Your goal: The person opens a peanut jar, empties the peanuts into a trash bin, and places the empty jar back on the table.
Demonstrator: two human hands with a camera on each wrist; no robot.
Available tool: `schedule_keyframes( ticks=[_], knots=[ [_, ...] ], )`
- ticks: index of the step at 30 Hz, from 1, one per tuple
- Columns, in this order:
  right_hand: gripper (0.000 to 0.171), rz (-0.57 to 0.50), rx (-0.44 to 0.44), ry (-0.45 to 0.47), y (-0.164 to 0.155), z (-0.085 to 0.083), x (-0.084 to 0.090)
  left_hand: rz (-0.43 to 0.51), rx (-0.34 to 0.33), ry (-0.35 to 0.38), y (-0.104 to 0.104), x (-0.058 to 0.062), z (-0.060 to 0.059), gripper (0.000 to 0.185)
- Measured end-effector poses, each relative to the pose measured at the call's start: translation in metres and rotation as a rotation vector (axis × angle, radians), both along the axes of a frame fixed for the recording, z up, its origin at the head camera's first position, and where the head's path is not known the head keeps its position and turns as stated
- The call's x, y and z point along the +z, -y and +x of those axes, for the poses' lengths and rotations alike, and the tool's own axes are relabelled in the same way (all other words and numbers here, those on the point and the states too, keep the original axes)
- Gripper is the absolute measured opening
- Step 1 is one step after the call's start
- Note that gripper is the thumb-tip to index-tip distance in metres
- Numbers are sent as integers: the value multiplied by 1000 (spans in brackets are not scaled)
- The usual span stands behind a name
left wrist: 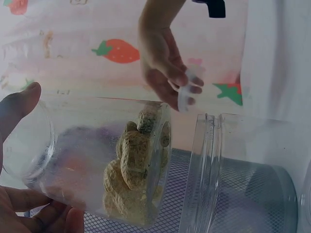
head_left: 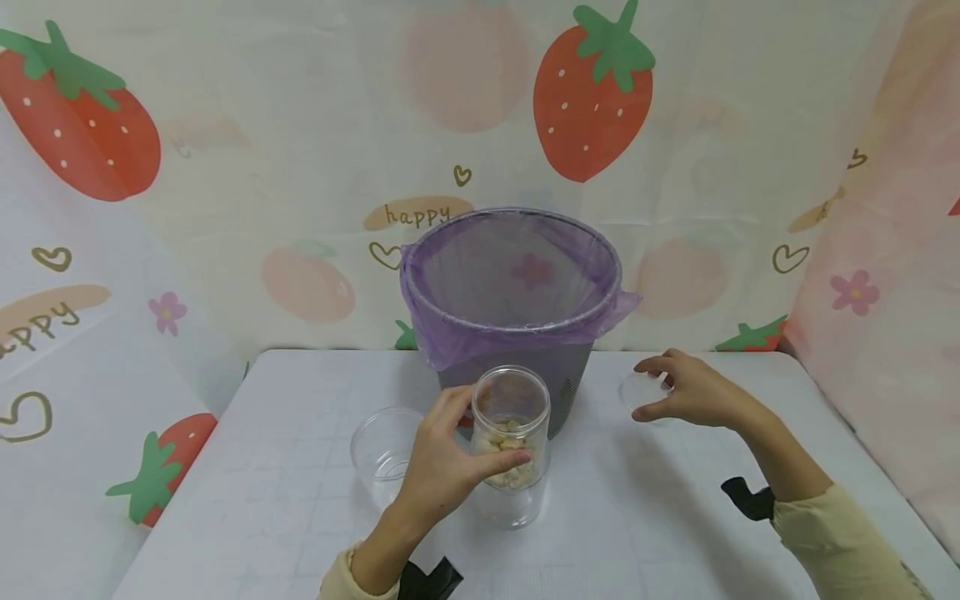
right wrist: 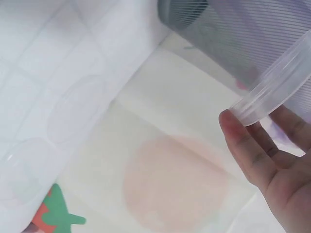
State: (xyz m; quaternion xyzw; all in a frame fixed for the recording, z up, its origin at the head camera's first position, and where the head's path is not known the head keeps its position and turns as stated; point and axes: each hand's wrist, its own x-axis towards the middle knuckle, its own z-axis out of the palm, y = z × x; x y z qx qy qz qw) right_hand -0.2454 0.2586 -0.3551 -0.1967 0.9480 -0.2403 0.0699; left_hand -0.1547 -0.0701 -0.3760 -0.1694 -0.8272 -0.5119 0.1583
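Note:
My left hand [head_left: 480,442] grips a clear jar [head_left: 512,417] with peanuts [head_left: 508,457] in its lower part, held near the table's middle. In the left wrist view the thumb [left wrist: 19,107] and fingers wrap the jar [left wrist: 97,160], and the peanuts [left wrist: 133,167] are piled at one end. A second clear container [left wrist: 204,170] shows right beside it. My right hand [head_left: 651,392] pinches a clear round lid [head_left: 637,387] low over the table, to the right of the jar. The right wrist view shows that lid [right wrist: 272,87] edge-on above the fingers [right wrist: 257,150].
A grey mesh bin [head_left: 570,375] lined with a purple bag [head_left: 517,275] stands behind the jar at the table's back. An empty clear cup [head_left: 382,450] sits left of my left hand. The white table [head_left: 637,517] is backed by a strawberry-print cloth [head_left: 300,125].

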Motion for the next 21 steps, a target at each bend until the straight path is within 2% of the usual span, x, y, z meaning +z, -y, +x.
schedule_keyframes(
  ticks=[10, 21],
  knots=[
    [71, 10, -32, 29, -8, -16, -25, 4, 1, 2, 0, -1, 0, 73],
    [70, 25, -82, 78, -14, -24, -45, 13, -10, 11, 0, -1, 0, 74]
  ],
)
